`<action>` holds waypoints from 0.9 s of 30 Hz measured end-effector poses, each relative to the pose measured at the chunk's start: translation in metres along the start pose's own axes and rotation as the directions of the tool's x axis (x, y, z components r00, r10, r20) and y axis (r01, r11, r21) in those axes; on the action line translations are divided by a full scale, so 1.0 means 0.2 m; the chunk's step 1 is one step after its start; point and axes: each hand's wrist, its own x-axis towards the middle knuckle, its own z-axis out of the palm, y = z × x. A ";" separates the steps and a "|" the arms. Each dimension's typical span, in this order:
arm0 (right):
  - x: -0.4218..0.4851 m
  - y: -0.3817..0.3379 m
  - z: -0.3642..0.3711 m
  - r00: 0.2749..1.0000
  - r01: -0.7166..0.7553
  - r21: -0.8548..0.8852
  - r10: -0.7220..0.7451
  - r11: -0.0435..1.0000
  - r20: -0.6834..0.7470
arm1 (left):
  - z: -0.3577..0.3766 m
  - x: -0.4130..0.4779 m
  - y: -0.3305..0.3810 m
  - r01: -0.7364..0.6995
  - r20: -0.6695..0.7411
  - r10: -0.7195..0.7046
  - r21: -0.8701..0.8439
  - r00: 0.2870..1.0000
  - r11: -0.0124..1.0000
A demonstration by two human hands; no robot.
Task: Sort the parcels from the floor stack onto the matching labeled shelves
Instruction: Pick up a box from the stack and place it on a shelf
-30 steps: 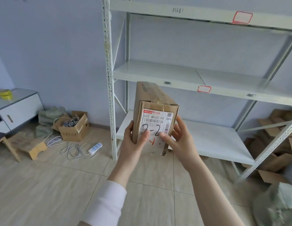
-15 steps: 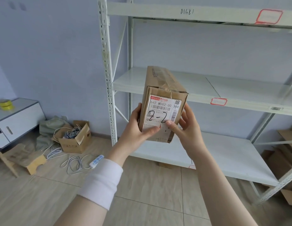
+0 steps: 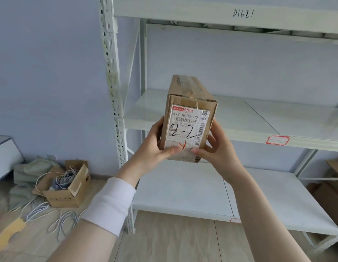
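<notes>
While both hands hold it in the air before the rack, the parcel (image 3: 190,118) points its long axis away from the person, toward the middle shelf (image 3: 258,127). Its labelled end, handwritten "2-2", faces the camera. The left grip (image 3: 155,148) clasps its left side, thumb on the label's lower edge. The right grip (image 3: 215,150) clasps the right side likewise. On the floor at left, an open carton (image 3: 70,190) holds tangled cables (image 3: 64,178). Compared with half a second ago, the parcel rides slightly higher against the shelf's front edge, and the rack appears nearer.
</notes>
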 end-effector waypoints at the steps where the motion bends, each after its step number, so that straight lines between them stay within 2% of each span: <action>1: 0.06 0.02 0.01 1.000 -0.003 -0.001 0.003 1.000 -0.002 | -0.03 0.06 -0.03 0.002 0.011 -0.002 -0.002 1.000 1.000; 7: 0.42 0.19 -0.01 0.999 -0.012 -0.020 0.012 1.000 -0.032 | -0.14 0.43 -0.19 0.011 0.047 -0.013 0.031 0.999 0.999; 19: 1.07 0.51 -0.08 0.998 -0.034 -0.018 0.035 0.999 0.057 | -0.24 1.02 -0.45 0.029 -0.001 -0.029 0.074 1.000 0.997; 27: 1.28 0.73 0.00 0.997 -0.073 -0.030 0.072 0.997 -0.016 | -0.35 1.26 -0.67 0.070 0.053 -0.075 0.089 0.996 0.994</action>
